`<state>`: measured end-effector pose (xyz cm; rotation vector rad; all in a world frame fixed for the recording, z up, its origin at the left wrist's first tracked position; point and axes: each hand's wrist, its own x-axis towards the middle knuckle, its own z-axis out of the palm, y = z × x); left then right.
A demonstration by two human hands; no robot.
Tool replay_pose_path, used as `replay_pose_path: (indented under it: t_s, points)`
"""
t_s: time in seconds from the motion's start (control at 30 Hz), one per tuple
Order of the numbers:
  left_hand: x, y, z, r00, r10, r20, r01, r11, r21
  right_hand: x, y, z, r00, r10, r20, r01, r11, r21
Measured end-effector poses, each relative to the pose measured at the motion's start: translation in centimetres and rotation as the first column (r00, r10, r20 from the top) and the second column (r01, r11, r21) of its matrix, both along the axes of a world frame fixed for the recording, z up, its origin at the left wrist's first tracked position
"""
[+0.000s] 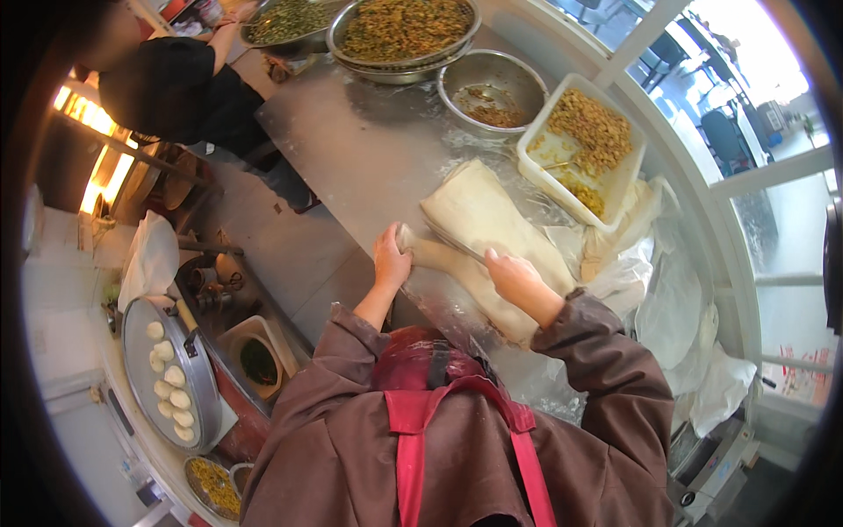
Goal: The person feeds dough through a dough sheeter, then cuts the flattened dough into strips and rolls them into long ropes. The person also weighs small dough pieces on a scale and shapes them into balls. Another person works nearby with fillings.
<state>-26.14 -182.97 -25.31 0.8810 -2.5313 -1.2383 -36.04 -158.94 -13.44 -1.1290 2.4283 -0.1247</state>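
A thick, folded slab of pale dough (pixel 494 204) lies on the floured metal table (pixel 369 158). Along its near side runs a long dough strip (pixel 461 273), reaching toward the table edge. My left hand (pixel 392 260) grips the strip's left end at that edge. In my right hand (pixel 517 283) is a thin knife (pixel 463 245), its blade lying along the line between slab and strip. The fingers hide the handle, and whether slab and strip are still joined at the right cannot be told.
Beyond the dough stand a white tub (pixel 566 191) of filling, a steel bowl (pixel 494 92) and heaped filling basins (pixel 405 29). Plastic sheets (pixel 665 309) lie right. Dough balls sit on a round pan (pixel 141 379) at left. Another person (pixel 178 92) stands far left.
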Motion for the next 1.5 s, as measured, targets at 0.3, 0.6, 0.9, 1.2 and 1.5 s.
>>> replay_pose_path:
  t_s: [0.3, 0.6, 0.9, 1.2, 1.5]
  points:
    - [-0.6, 4.5, 2.3, 0.857, -0.504, 0.109, 0.503, 0.771, -0.389, 3.4, 5.9, -0.6, 0.991, -0.129, 0.031, 0.127, 0.991, 0.040]
    - [0.0, 4.4, 3.2, 0.873, -0.463, 0.154, 0.457, 0.665, -0.591, 4.0, 3.5, -7.6, 0.973, -0.230, -0.028, 0.218, 0.950, -0.222]
    - [-1.1, 7.6, 2.9, 0.678, -0.709, 0.194, 0.726, 0.605, -0.326, 4.8, 9.2, -1.5, 0.977, -0.208, 0.037, 0.210, 0.976, -0.055]
    - [0.6, 7.9, 3.5, 0.673, -0.739, 0.034, 0.627, 0.545, -0.556, 8.9, 14.8, -1.3, 0.971, -0.240, 0.008, 0.240, 0.969, -0.051]
    - [1.0, 12.8, 3.1, 0.594, -0.786, 0.171, 0.789, 0.528, -0.315, 8.7, 13.6, -6.7, 0.951, -0.296, -0.089, 0.260, 0.922, -0.287]
